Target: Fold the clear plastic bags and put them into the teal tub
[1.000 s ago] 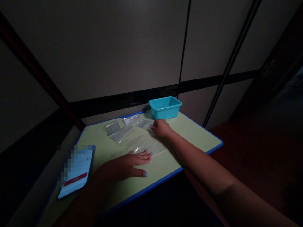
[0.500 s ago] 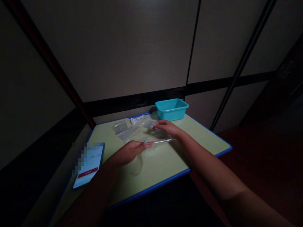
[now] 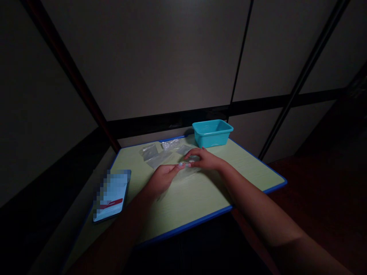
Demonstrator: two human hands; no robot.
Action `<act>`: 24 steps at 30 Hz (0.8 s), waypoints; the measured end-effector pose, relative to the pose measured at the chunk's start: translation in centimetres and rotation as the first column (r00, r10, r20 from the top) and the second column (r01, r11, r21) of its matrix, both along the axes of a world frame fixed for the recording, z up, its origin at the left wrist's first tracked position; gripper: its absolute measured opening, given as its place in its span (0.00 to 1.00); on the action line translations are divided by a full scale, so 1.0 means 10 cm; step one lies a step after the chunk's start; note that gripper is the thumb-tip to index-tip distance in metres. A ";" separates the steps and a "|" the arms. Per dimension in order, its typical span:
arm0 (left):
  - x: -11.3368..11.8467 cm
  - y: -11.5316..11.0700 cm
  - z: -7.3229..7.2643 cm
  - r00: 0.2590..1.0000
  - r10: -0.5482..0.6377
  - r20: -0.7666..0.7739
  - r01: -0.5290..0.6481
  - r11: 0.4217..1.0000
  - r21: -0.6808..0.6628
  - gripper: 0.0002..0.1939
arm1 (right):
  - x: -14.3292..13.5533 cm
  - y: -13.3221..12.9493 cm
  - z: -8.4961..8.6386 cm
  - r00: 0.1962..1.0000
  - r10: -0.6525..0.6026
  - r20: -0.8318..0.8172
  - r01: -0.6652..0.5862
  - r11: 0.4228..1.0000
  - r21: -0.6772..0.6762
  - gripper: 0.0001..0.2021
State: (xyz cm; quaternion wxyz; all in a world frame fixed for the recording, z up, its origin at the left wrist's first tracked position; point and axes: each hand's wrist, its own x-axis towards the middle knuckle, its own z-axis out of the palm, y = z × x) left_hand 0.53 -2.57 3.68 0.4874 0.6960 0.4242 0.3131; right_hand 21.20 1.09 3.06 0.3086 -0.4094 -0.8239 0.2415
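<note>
Near the middle of the table, my left hand (image 3: 164, 177) pinches a clear plastic bag (image 3: 186, 173) between thumb and fingers. My right hand (image 3: 202, 158) meets it from the right, its fingertips curled on the same bag beside the left thumb. Several more clear bags lie just beyond the hands: a flat one (image 3: 149, 151) at the left, another (image 3: 160, 158) nearer the hands, and a crumpled one (image 3: 171, 144) close to the back edge. The held bag's lower part is faint and partly hidden by my hands.
A turquoise plastic basket (image 3: 212, 139) stands at the back right of the pale green table (image 3: 177, 214), which has a blue rim. At the left edge lies a phone (image 3: 114, 194) with its screen lit. Cabinet panels (image 3: 172, 61) rise behind the table.
My right hand has come down and closer to my left hand, and their fingertips now nearly meet at the bag. The bag's stretched edge is less spread out. The view has shifted slightly.
</note>
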 end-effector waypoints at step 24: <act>-0.17 0.10 -0.08 0.948 -0.104 -0.301 0.145 0.983 0.115 0.13 | 0.02 -0.06 0.05 0.996 0.087 0.011 -0.084 0.982 -0.170 0.12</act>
